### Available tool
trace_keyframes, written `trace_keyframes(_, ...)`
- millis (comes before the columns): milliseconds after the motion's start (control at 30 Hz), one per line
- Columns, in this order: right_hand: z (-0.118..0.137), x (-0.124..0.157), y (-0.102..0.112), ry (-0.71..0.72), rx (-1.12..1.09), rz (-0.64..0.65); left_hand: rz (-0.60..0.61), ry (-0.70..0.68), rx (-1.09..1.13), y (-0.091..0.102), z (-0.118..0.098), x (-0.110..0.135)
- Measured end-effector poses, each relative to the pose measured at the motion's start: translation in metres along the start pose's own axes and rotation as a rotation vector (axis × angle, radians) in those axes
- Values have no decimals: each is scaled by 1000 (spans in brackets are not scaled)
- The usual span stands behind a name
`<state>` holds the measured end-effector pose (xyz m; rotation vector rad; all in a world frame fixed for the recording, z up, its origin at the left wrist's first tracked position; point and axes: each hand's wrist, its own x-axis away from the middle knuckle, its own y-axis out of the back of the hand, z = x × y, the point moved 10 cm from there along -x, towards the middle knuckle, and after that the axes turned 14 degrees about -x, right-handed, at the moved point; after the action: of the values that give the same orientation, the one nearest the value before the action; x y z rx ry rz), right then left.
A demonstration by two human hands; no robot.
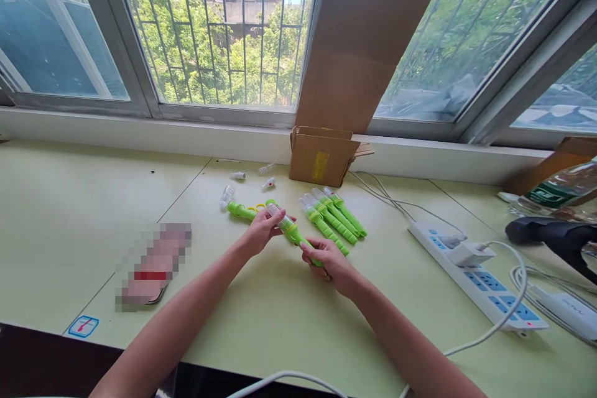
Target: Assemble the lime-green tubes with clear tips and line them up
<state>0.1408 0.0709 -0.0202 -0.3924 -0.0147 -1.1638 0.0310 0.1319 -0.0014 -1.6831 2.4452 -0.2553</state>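
Observation:
Between my two hands is a bright green plastic stick with a clear tube end (291, 231). My left hand (263, 231) grips its clear end, fingers wrapped round it. Lower down, my right hand (330, 261) closes on the green end. Just beyond my left hand lies another green stick (240, 211), partly hidden, with a yellow ring piece (256, 208) near it. Several green sticks with clear ends (332, 216) lie side by side to the right. A clear tube (227, 195) and small white pieces (237, 175) are scattered behind.
A cardboard box (321, 158) with a tall flap leans at the window. To the right are a white power strip (476, 280) with plugs and cables, a plastic bottle (559, 189) and a black object (545, 236). A blurred-out flat thing (156, 264) lies left.

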Motion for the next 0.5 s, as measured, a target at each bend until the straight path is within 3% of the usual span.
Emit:
trace_keyframes(100,-3,2,-3,-57,-8,39,26,-8,4,-3,-2,1)
trace_keyframes(167,2,1,-3,-5,102,21,31,-19,14,-3,-5,1)
trace_keyframes(333,42,11,-1,508,684,-208,-36,-40,23,2,-9,2)
trace_keyframes(500,51,19,12,678,1160,-444,-179,-1,-189,16,-4,2)
